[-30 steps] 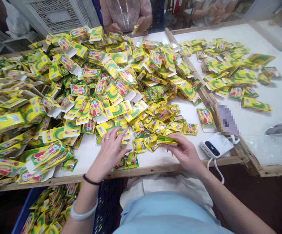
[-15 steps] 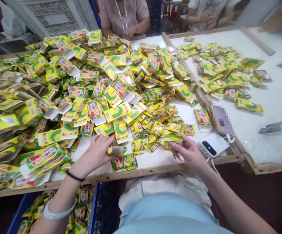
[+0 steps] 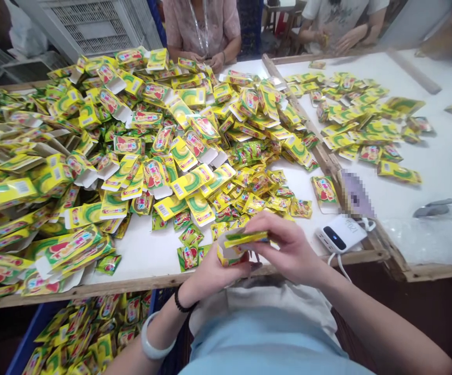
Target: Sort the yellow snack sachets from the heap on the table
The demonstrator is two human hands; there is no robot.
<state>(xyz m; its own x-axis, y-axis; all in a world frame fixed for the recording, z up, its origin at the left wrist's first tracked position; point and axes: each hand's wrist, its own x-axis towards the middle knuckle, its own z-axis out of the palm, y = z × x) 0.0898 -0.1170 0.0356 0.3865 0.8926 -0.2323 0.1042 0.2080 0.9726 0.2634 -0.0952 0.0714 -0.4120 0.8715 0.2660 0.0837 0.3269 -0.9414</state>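
Close above the table's front edge, my left hand (image 3: 212, 271) grips a small yellow carton (image 3: 228, 255) whose open end faces up. My right hand (image 3: 288, 242) pinches a flat yellow-green candy packet (image 3: 247, 238) right at the carton's opening; whether it is partly inside I cannot tell. Just beyond my hands lies a heap of small candy packets (image 3: 255, 203), mostly yellow. Several green packets (image 3: 190, 256) rest beside my left hand. A large pile of yellow cartons (image 3: 186, 182), many with open flaps, spreads to the left.
A wooden strip (image 3: 323, 156) divides the table. Right of it are more cartons (image 3: 366, 125) and a phone-like stand (image 3: 437, 208). A white power bank (image 3: 341, 234) with a cable sits near the edge. Below is a blue crate (image 3: 34, 333) of packets. Two people sit opposite.
My left hand has moved right from the carton pile, bringing a carton in front of me. My right hand has lifted the packet from the heap and moved left to meet it.
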